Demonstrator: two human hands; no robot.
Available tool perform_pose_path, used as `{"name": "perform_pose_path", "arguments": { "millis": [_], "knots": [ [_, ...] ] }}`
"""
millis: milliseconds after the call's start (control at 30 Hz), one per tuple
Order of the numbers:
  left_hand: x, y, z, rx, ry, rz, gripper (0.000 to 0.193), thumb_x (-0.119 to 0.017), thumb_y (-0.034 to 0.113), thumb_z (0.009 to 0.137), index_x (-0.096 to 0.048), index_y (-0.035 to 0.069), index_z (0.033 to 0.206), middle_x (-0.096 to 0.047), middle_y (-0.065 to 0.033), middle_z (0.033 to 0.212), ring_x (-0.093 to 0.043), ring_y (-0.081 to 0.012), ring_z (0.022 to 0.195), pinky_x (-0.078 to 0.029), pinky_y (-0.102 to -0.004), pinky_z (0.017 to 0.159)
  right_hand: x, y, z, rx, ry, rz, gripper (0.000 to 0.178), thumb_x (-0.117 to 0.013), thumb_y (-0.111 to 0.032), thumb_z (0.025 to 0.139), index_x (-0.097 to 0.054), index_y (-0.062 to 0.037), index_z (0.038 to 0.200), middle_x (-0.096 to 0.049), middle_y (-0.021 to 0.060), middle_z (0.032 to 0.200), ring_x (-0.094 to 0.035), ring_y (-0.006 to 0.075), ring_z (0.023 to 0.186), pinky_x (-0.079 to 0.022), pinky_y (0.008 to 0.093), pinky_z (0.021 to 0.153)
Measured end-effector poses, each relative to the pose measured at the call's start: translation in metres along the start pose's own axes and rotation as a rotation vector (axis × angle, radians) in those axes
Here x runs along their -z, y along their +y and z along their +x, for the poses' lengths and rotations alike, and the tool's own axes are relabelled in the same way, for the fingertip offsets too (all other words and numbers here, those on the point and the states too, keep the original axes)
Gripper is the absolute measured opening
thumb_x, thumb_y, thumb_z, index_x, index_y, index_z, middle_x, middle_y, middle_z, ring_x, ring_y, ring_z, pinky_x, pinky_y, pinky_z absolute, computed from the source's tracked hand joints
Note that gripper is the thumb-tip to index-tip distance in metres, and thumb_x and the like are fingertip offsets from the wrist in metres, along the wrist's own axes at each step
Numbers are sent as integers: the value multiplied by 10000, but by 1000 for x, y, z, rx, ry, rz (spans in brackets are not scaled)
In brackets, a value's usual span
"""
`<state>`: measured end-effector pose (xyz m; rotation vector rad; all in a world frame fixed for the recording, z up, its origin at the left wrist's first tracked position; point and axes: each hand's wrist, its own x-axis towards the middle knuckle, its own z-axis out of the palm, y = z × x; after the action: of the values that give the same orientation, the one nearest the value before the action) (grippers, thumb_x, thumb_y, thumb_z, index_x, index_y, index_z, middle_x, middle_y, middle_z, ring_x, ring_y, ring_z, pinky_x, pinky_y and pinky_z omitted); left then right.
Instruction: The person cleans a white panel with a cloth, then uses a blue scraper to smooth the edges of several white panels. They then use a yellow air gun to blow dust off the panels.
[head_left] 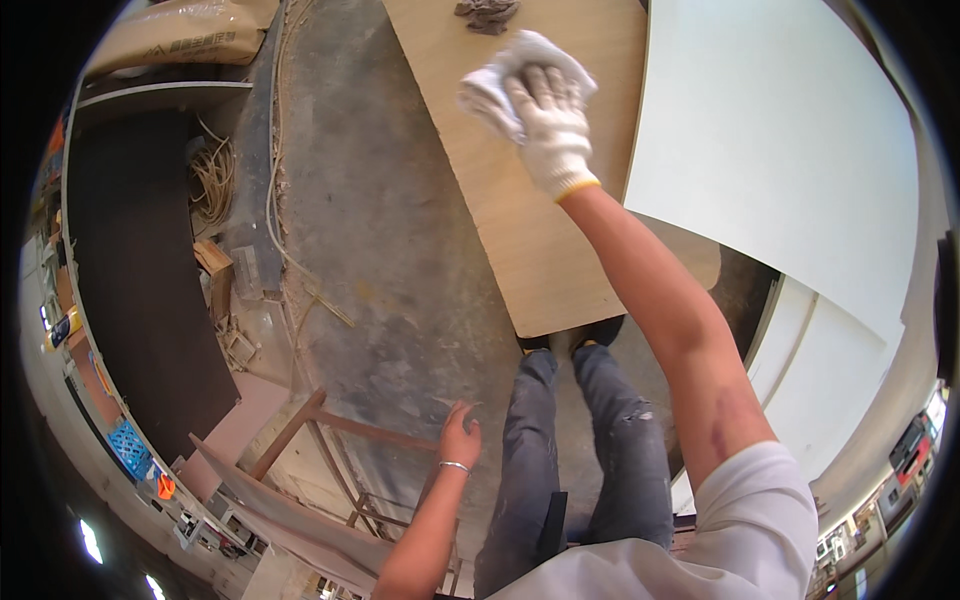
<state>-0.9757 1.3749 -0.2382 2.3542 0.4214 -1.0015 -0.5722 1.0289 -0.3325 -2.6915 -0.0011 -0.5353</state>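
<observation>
A white cloth [490, 92], bunched and folded, lies on a light wooden board [530, 240]. My right hand [553, 125], in a white knitted glove with a yellow cuff, presses on this cloth with fingers stretched over it. The arm reaches far forward across the board. Bare and wearing a bracelet, my left hand [460, 440] hangs low beside my leg with its fingers loosely bent and apart. Nothing shows in it. Closest to it is a brown wooden frame [375, 427]. Near the board's far end rests a crumpled brown rag [488, 14].
A large white panel [775, 130] overlaps the board's right side. On the left stand a dark-topped table [140, 260], a coil of cord [212, 180] and wood scraps [215, 265]. A brown sack [180, 35] lies at the far left. The concrete floor [370, 200] is stained.
</observation>
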Motion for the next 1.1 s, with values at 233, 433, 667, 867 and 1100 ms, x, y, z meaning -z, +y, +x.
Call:
{"name": "perform_pose_path", "arguments": {
  "millis": [233, 433, 667, 867, 1100],
  "knots": [
    [16, 31, -17, 21, -61, 86, 351, -675, 121, 908, -664, -6, 1235, -535, -224, 1504, -513, -383, 1386, -415, -425, 1160, -8, -27, 1, -149, -643, -82, 764, -694, -371, 869, -432, -276, 1580, -161, 122, 1737, -128, 432, 1586, -62, 668, 1242],
    [57, 80, -3, 1, -57, 218, 354, -692, 129, 899, -674, -2, 1228, -534, -229, 1503, -516, -391, 1379, -418, -424, 1157, 47, 1, -175, -738, -635, 624, 565, -659, -284, 873, -593, -158, 1420, -477, 193, 1554, -629, 396, 1215, -523, 459, 1035],
    [113, 129, 82, -16, -12, 168, 391, -687, 116, 894, -652, 9, 1268, -610, -224, 1409, -586, -369, 1307, -463, -422, 1109, 214, 83, -425, -1916, -953, 601, 240, -630, -238, 916, -679, -16, 840, -642, 158, 677, -676, 305, 567, -523, 455, 542],
    [121, 195, 225, -189, -154, 262, 438, -681, 165, 902, -620, 16, 1309, -708, -200, 1247, -696, -327, 1139, -543, -423, 985, 322, 45, -443, -2312, -136, 608, 110, -548, -34, 907, -647, -9, 946, -610, 122, 751, -548, 239, 470, -412, 386, 394],
    [47, 289, 314, -294, -566, 299, 508, -699, 310, 912, -635, 3, 1312, -725, -217, 1197, -695, -340, 1130, -530, -414, 995, 276, -26, -354, -1783, -450, -70, 333, -605, -185, 842, -779, -15, 1069, -771, 174, 964, -744, 275, 865, -580, 370, 816]
  ]
}}
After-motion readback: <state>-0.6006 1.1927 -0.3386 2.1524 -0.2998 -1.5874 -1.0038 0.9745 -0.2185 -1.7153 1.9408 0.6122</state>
